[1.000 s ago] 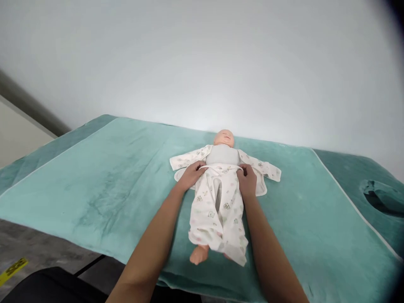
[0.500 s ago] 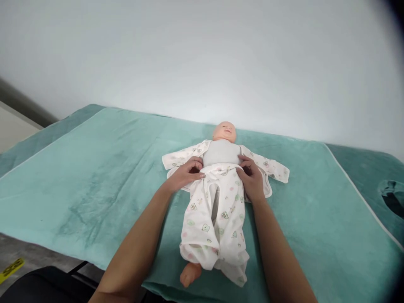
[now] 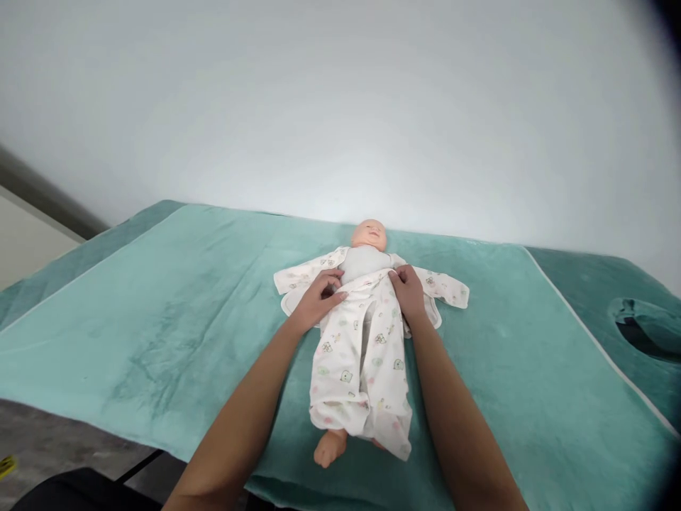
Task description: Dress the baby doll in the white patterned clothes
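A baby doll (image 3: 368,233) lies on its back, its head toward the wall. White printed trousers (image 3: 359,355) cover its legs, and one bare foot (image 3: 330,447) pokes out of a leg end. Its printed jacket (image 3: 445,287) is spread open around the grey torso (image 3: 362,262). My right hand (image 3: 409,292) pinches the trousers' waistband at the doll's side on the right, lifting that edge a little. On the other side my left hand (image 3: 319,299) rests at the waist, thumb on the waistband and fingers curved apart from it.
A green plush cover (image 3: 213,319) spreads under the doll over a table set against a white wall (image 3: 340,106). At the right end, a hole (image 3: 646,330) shows in the padded top. A pale cabinet edge (image 3: 32,238) stands at the far left.
My right hand has closed on the waistband and pulled it up and inward, skewing the trousers. My left hand stays at the waist. The view has shifted slightly.
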